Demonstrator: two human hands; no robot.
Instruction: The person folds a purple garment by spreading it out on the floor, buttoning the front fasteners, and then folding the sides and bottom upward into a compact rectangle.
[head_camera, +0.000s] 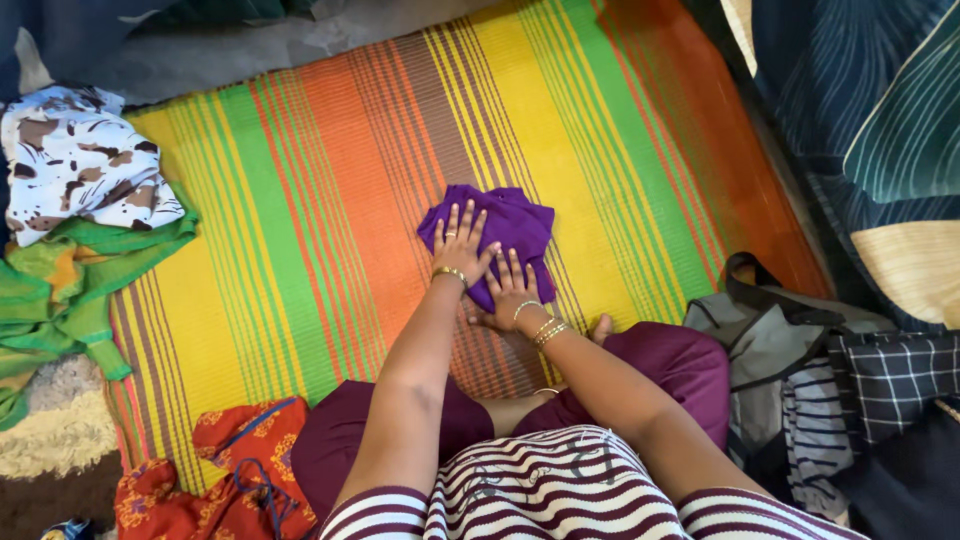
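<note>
A folded purple cloth (510, 225) lies on a striped mat (330, 180) of green, yellow, orange and brown. My left hand (458, 243) rests flat on the cloth's near left part, fingers spread, a bangle on the wrist. My right hand (513, 290) presses flat on the cloth's near edge, just right of the left hand, with several bangles on its wrist. Neither hand grips anything. I sit cross-legged in maroon trousers, a bare foot showing beside my right wrist.
A white and brown patterned cloth (75, 160) and a green cloth (60, 290) lie piled at the left. A red patterned cloth (220, 470) sits near my left knee. Grey, striped and checked clothes (830, 370) are heaped at the right, beside dark patterned bedding (880, 100).
</note>
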